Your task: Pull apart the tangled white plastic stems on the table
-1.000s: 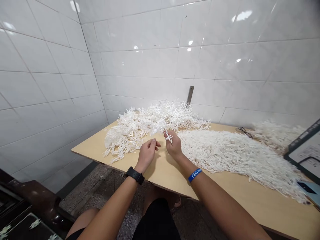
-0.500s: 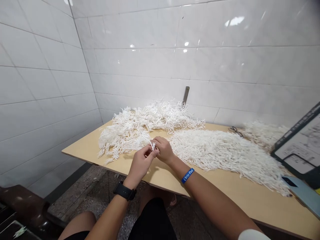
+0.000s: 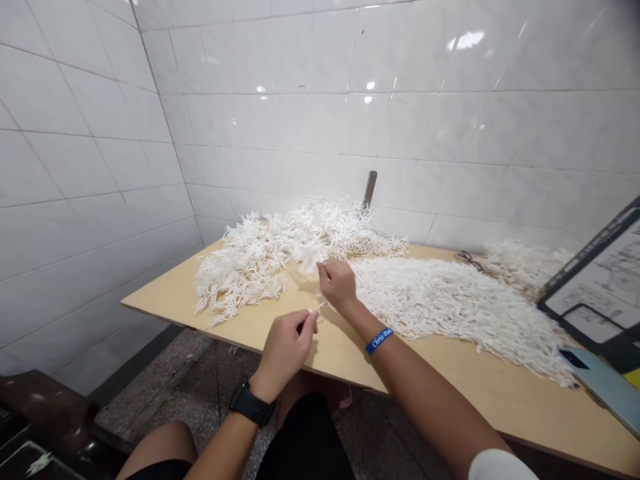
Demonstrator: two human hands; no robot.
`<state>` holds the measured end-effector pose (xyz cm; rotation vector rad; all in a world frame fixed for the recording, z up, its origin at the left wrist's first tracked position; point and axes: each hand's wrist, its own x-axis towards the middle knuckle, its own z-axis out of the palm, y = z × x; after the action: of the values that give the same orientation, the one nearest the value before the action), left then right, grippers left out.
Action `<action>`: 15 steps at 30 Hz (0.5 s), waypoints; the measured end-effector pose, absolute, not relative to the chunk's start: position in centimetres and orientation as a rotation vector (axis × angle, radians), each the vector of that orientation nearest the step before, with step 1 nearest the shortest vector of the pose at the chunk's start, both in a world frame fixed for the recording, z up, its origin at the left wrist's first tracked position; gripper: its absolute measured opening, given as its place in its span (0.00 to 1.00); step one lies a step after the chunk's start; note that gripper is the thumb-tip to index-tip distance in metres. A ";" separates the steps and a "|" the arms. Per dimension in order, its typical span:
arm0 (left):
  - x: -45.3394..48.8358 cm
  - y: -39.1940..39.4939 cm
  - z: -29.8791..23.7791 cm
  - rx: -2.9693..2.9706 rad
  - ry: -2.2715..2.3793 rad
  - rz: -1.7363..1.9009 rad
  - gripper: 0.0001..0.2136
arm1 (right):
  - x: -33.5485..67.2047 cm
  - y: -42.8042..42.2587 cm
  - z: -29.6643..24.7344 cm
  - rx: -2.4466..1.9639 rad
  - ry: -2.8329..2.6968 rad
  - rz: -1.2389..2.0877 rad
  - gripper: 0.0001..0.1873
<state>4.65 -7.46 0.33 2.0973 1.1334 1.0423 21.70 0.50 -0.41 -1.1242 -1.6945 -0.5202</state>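
Observation:
My right hand (image 3: 339, 285), with a blue wristband, is closed in a pinch on a white branched plastic sprig (image 3: 309, 256), blurred by motion, in front of the pile. Nearer the table edge, my left hand (image 3: 289, 341), wearing a black watch, has thumb and fingers pressed together. A tiny white tip shows between them, too small to name. Behind both hands lies a loose pile of white branched sprigs (image 3: 250, 257). To the right of my right hand spreads a flatter heap of short white pieces (image 3: 450, 297).
The wooden table (image 3: 165, 290) meets a tiled wall. A metal strip (image 3: 370, 189) stands upright behind the pile. At the right are black-handled scissors (image 3: 469, 260), another white heap (image 3: 525, 263), a dark printed box (image 3: 595, 287) and a light blue phone (image 3: 603, 383).
My hands have come apart. The right has moved up and to the right with the sprig; the left has dropped slightly toward the table edge.

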 end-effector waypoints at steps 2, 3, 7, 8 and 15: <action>4.7 -7.3 -0.4 2.058 1.134 1.007 0.19 | 22.3 0.9 -0.4 -1.140 -1.681 -0.472 0.18; 4.7 -6.8 -0.8 2.044 1.169 1.007 0.18 | 22.5 1.0 -0.4 -1.134 -1.688 -0.452 0.18; 5.2 -3.7 -1.1 2.097 1.311 0.947 0.15 | 22.4 0.8 -0.6 -1.045 -1.652 -0.313 0.16; 5.5 -2.9 -1.0 2.129 1.322 0.901 0.14 | 22.3 0.7 -0.7 -1.014 -1.621 -0.247 0.16; 7.1 -0.8 -0.7 2.193 1.317 0.883 0.15 | 22.0 0.4 -1.0 -0.940 -1.369 0.225 0.16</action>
<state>7.08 -0.77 -0.75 2.1925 1.3174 0.8834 22.00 0.43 -1.05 -0.9400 -1.3692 0.2247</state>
